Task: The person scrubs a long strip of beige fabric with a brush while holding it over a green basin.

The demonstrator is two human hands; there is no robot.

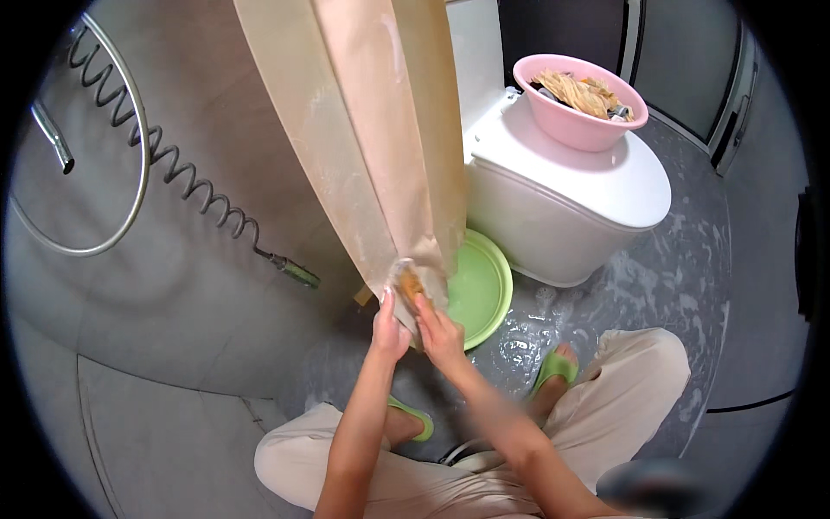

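Observation:
A long beige cloth (pixel 372 138), hanging in folds like a curtain, comes down from the top middle to my hands. Its lower end is bunched in my left hand (pixel 392 330), whose fingers are closed round the fabric. My right hand (pixel 442 336) grips an orange-brown scrubbing brush (pixel 411 284) and presses it against the cloth near the bottom. White foam shows around the brush; its bristles are hidden. Just behind and right of my hands, a light green basin (pixel 506 311) stands on the floor, partly covered by the cloth.
A white toilet (pixel 553 195) with its lid down stands at the right, carrying a pink basin (pixel 575 134) of crumpled cloths (pixel 581 93). Suds wet the grey floor (pixel 644 272). On the left wall hang a coiled dark hose (pixel 194 183) and a looped metal hose (pixel 143 130).

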